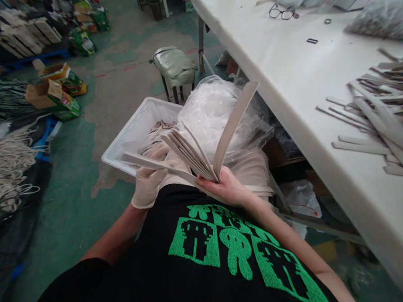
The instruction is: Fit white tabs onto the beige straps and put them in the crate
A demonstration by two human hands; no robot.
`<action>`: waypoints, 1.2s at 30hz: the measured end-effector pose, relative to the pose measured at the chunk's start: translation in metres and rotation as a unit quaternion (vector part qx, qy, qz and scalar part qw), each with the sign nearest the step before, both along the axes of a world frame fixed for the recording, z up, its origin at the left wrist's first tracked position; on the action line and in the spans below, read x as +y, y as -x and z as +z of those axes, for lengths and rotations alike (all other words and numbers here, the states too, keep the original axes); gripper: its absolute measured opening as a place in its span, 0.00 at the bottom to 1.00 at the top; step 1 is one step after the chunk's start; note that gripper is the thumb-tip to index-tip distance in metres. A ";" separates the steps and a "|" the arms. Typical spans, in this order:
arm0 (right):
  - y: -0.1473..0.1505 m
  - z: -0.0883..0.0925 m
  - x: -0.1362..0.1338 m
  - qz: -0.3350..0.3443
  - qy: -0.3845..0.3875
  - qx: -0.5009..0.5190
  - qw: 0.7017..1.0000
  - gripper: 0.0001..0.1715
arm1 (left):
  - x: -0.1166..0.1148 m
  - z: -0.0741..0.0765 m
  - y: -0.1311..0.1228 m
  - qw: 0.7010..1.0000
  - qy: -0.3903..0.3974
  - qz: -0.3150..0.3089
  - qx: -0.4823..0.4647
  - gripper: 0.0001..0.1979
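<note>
Two hands on fanned beige strips [191,157]: gloved left hand [148,184] pinching ends, bare right hand [224,186] clamping them; more strips [368,119] remain on counter [287,70].

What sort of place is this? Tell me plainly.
Probably a small factory workshop: a long white table piled with beige strips, a white crate of them, and bundled cords on the floor.

A white folding table [275,83] is covered with a loose pile of beige strips [360,147], while black-framed eyeglasses [281,12], small dark buckles [311,40] and a bulging plastic bag [387,19] are laid beyond. Cardboard boxes [49,95] are set on the worn green floor [119,97].
</note>
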State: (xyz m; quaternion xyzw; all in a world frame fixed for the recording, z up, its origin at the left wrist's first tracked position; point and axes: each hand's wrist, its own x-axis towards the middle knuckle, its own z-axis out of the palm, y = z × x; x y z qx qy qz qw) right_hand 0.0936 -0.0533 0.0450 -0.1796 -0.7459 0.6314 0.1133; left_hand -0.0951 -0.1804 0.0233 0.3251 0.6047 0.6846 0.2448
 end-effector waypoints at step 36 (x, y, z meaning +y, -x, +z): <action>-0.013 -0.038 0.009 0.005 -0.079 -0.142 0.987 0.19 | 0.008 -0.048 -0.023 0.962 0.084 -0.011 -0.258 0.19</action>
